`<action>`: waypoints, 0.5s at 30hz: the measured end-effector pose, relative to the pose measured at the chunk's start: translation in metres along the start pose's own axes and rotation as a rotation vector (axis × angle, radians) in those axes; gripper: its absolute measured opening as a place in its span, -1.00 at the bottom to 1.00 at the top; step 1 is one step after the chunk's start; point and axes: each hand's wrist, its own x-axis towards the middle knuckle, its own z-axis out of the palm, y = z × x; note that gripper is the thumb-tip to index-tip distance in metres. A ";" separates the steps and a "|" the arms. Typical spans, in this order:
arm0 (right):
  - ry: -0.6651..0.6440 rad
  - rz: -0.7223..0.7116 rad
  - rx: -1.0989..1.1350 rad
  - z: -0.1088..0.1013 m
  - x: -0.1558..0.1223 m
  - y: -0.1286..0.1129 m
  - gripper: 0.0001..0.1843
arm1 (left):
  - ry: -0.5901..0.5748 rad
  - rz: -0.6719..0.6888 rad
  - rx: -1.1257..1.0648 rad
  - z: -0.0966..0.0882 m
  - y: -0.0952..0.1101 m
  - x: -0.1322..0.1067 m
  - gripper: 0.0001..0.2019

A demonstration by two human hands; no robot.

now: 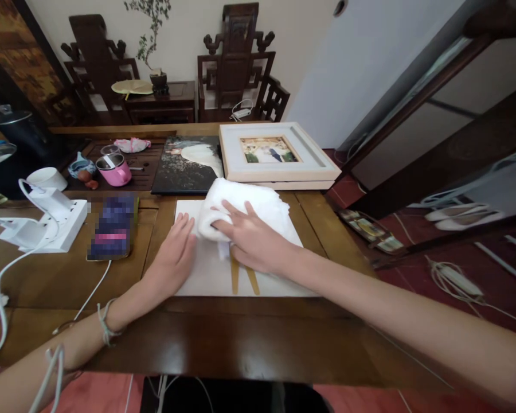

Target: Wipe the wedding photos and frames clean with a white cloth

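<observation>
White cloth (262,198), fluffy, thick, was bunched and folded, rolled over at its left end, edge ragged at right. It lay across the far middle part of a pale flat panel (204,278), hiding much of it. Panel lay flat on the worktop (241,335), near side bare, two gold strips (234,278) showing below the cloth, near ends spread apart.
</observation>
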 end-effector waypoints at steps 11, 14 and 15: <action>-0.145 -0.350 0.210 -0.012 -0.054 -0.062 -0.70 | 0.056 -0.153 -0.148 0.001 0.008 0.000 -0.35; -0.169 -0.304 0.346 -0.030 -0.076 -0.049 -0.60 | -0.065 -0.002 0.038 0.001 0.010 -0.004 -0.42; -0.174 -0.273 0.367 -0.035 -0.079 -0.041 -0.53 | -0.082 0.030 0.084 0.001 0.010 -0.005 -0.44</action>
